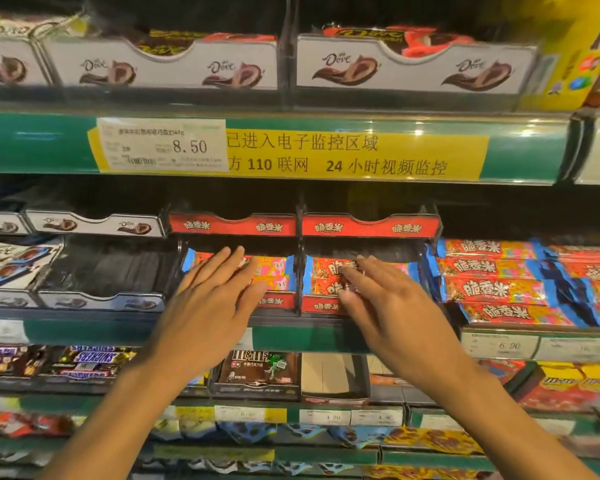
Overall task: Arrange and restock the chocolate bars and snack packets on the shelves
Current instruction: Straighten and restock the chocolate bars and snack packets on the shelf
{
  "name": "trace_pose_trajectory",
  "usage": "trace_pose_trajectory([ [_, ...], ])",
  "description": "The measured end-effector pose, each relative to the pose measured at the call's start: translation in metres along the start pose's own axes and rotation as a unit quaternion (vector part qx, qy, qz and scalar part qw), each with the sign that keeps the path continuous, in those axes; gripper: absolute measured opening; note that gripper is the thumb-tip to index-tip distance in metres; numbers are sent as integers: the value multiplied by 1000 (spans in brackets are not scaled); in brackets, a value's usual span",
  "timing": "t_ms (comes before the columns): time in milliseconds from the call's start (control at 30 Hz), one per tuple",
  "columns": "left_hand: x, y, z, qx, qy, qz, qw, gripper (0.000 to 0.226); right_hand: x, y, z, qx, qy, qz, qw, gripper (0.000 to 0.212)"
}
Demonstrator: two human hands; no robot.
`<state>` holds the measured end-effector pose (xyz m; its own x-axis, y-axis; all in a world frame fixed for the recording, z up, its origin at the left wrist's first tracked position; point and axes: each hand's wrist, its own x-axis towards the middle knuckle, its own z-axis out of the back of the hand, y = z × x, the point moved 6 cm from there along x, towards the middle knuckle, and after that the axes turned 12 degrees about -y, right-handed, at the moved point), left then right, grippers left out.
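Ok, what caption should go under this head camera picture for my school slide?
Left hand and right hand reach onto red crispy-rice bars in two red trays.
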<state>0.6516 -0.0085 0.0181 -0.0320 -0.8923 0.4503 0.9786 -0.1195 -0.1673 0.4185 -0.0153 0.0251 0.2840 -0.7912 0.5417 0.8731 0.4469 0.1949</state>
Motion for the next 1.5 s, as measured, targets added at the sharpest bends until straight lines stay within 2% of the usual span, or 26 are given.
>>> trace_pose_trajectory([
  [67, -6, -2, -3, 31, 23, -16, 999, 76, -8, 3, -6, -21, 39, 14, 999, 62],
  [167, -12, -4, -4, 60, 29, -34, 997, 79, -10, 3, -6, -35, 63, 33, 997, 68],
  [500, -19, -9, -1, 60, 29, 0, 998, 80, -10, 0, 0, -16, 59, 54, 997, 61],
  [567, -22, -18, 5, 55, 7, 9, 998, 82, -11, -1, 5, 14, 41, 41, 998, 59],
  [633, -24, -35, 18, 21, -49, 4, 999, 79, -14, -4, 14, 34, 12, 28, 999, 53],
  [700, -23, -57, 28, -34, -107, -16, 994, 62, -17, -11, 26, 48, -34, 18, 998, 42],
  [767, -18, -81, 29, -69, -131, -40, 988, 45, -20, -23, 40, 61, -70, -4, 996, 31],
  [900, -7, -133, 20, -97, -125, -80, 984, 31, -27, -57, 63, 48, -83, -42, 995, 23],
  [1033, 10, -194, 1, -131, -114, -136, 975, 29, -38, -111, 90, 13, -99, -77, 992, 26],
  [1167, 35, -250, -19, -119, -74, -159, 977, 31, -47, -171, 114, -30, -107, -111, 988, 20],
  [1400, 86, -316, -56, -96, -50, -180, 978, 36, -48, -263, 132, -71, -89, -140, 984, 21],
  [1500, 107, -322, -73, -58, -25, -156, 986, 44, -44, -294, 132, -75, -29, -132, 988, 26],
])
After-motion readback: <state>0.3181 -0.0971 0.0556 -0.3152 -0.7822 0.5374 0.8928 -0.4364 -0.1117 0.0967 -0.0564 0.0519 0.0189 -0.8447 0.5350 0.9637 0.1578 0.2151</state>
